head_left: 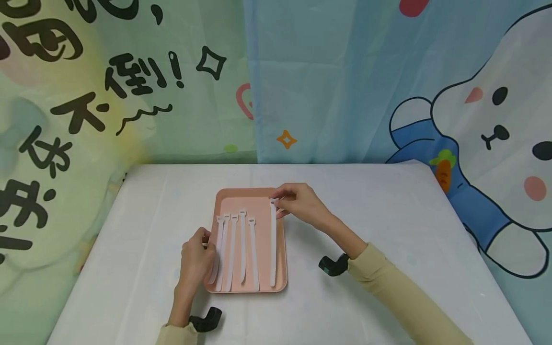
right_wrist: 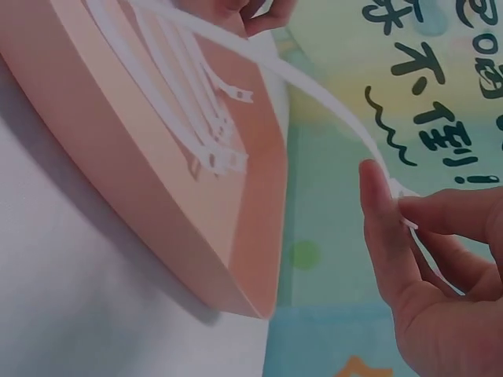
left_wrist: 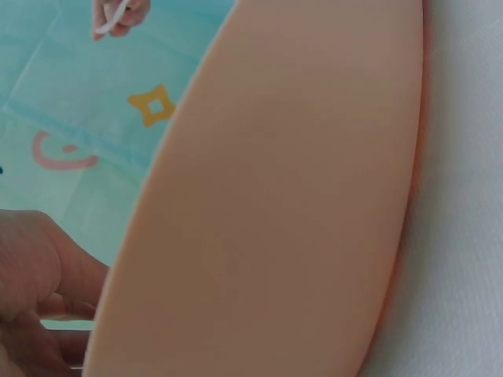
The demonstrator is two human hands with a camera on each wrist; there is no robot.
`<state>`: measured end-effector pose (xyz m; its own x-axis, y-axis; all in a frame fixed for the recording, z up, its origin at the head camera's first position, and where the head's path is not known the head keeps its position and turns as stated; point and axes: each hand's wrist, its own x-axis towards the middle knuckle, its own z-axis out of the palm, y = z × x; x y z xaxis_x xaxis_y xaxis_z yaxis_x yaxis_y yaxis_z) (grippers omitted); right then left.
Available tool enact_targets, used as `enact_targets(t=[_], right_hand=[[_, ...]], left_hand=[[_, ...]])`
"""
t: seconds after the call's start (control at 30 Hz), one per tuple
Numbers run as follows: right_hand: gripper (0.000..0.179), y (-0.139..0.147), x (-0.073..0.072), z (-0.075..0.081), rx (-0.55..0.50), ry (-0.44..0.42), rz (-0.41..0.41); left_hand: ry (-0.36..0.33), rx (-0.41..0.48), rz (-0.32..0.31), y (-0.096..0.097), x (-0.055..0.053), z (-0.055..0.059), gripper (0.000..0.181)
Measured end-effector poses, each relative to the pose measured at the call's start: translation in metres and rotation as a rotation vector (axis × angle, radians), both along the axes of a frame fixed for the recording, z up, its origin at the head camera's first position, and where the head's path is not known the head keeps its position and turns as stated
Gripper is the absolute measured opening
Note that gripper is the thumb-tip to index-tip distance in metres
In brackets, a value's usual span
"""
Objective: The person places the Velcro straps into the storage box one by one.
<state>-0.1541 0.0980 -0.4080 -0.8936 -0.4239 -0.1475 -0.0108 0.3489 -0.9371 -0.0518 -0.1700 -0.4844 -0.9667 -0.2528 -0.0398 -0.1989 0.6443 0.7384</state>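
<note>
My right hand (head_left: 299, 203) pinches the head end of a white cable tie (head_left: 273, 244) between thumb and fingers, above the right side of a pink tray (head_left: 264, 193). In the right wrist view the held tie (right_wrist: 302, 78) bows in a long curve from my fingertips. Several more white ties (head_left: 243, 244) lie lengthwise in the tray, slotted heads (right_wrist: 224, 161) towards the far end. At the tray's left rim is my left hand (head_left: 197, 254), fingers loosely bent. The left wrist view shows its fingers (left_wrist: 78, 271) partly hidden behind the tray wall (left_wrist: 259, 196).
The tray stands on a table with a white cloth (head_left: 366, 215). Black wrist cameras (head_left: 334, 265) sit on both wrists, the left one (head_left: 207, 319) just below the tray. A printed curtain (head_left: 323, 96) hangs behind the table.
</note>
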Motion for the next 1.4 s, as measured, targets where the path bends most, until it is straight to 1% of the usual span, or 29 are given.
enact_targets(t=[0.3,0.4,0.7,0.9,1.03,1.17,1.27,1.4], right_hand=[[0.025,-0.014,-0.009,-0.015,0.033,-0.009,0.07],[0.027,-0.02,-0.011,-0.02,0.057,0.006,0.099],[0.023,-0.03,-0.017,-0.031,0.222,0.093,0.14],[0.025,-0.031,-0.023,-0.038,0.335,0.144,0.182],[0.033,-0.031,-0.026,-0.042,0.356,0.179,0.233],[0.037,-0.032,-0.027,-0.044,0.392,0.207,0.283],[0.038,-0.032,-0.025,-0.045,0.426,0.214,0.292],[0.04,-0.032,-0.023,-0.045,0.463,0.196,0.276]], left_hand=[[0.006,-0.012,-0.001,0.0,0.0,0.0,0.016],[0.013,-0.013,-0.003,0.001,0.001,-0.001,0.017],[0.02,-0.008,-0.013,0.003,0.0,0.001,0.016],[0.022,0.001,-0.023,0.005,-0.001,-0.001,0.015],[0.019,-0.001,-0.023,0.006,-0.002,-0.002,0.015],[0.012,-0.012,-0.029,0.007,-0.003,-0.001,0.015],[0.009,-0.024,-0.036,0.008,-0.003,0.001,0.014],[0.001,-0.032,-0.047,0.009,-0.004,0.003,0.014]])
